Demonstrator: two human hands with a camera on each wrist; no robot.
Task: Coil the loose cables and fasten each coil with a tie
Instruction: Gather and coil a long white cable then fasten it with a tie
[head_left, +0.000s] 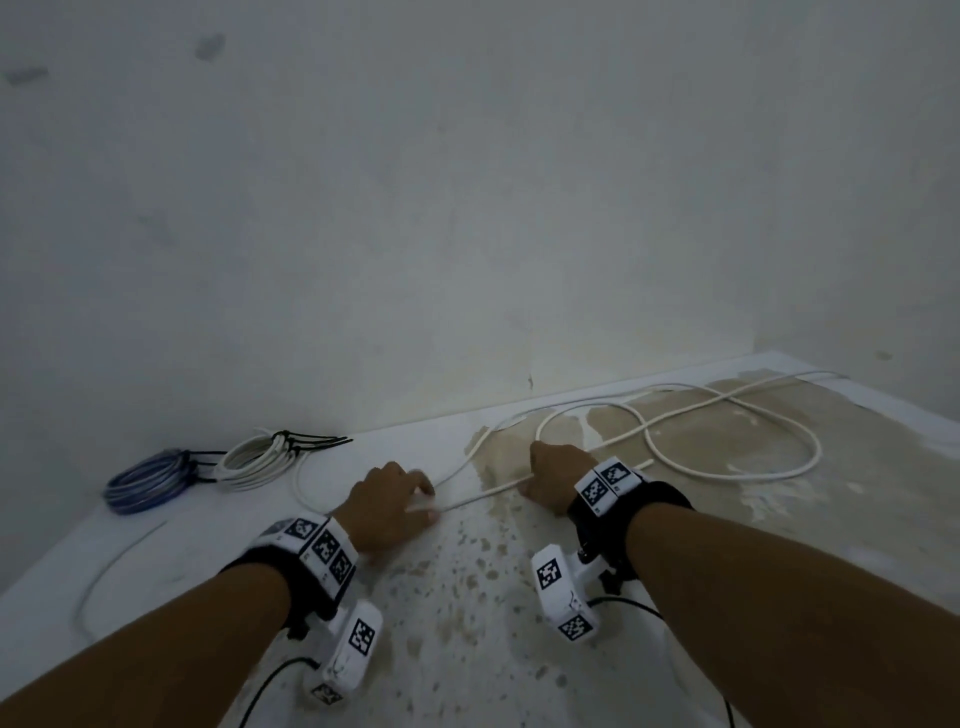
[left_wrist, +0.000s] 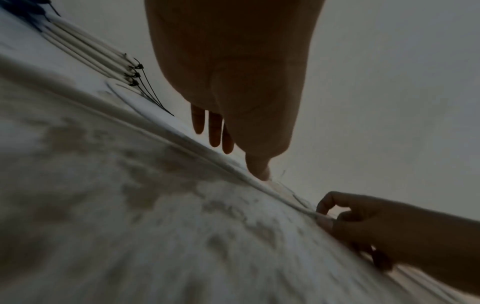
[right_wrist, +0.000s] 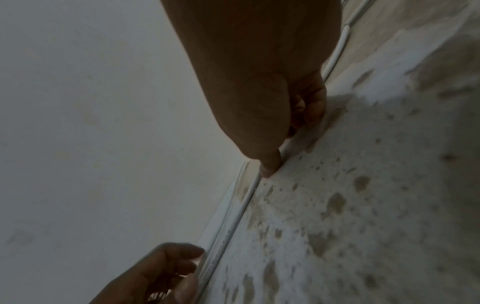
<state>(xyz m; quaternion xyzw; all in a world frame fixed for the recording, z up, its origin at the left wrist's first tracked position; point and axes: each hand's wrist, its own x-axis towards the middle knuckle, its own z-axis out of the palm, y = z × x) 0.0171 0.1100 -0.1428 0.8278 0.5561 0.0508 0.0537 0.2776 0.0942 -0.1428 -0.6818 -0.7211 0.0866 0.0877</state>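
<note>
While both hands sit low on the stained floor (head_left: 519, 597), here's the layout:

L hand: left hand (head_left: 387, 501) palm down, fingers curled, thumb and fingertips pinching the loose white cable (head_left: 727, 470) where it runs toward the other hand; the head view is blurred at the fingertips. In the L wrist view the left hand (left_wrist: 233, 82) has its thumb tip on the cable (left_wrist: 182, 142), other fingers hanging relaxed behind it.

R hand: right hand (head_left: 558, 475) knuckles up, fingers curled, thumb and forefinger nipping the same cable. R wrist view: right hand (right_wrist: 259, 82) with thumb tip pressing the cable (right_wrist: 241, 205) against the floor, fingers tucked in behind.

Loose cable: lying on the floor, a straight run between the two hands, then big open loops crossing each other to the right, far end trailing toward the wall (head_left: 467, 208). Another bend curves round behind the L hand.

White coil: white coil (head_left: 254, 460) done, bound with black ties (head_left: 311, 441) whose tails stick out rightward; lies left of the hands, near the wall.

Blue coil: blue coil (head_left: 148, 483) just beside the white one, on its left, also tied.

Thin wire: thin grey wire (head_left: 111, 566) curving on the floor, near-left, apart from the coils.

Wrists: marker-tagged wrist bands (head_left: 605, 483) on both arms.
</note>
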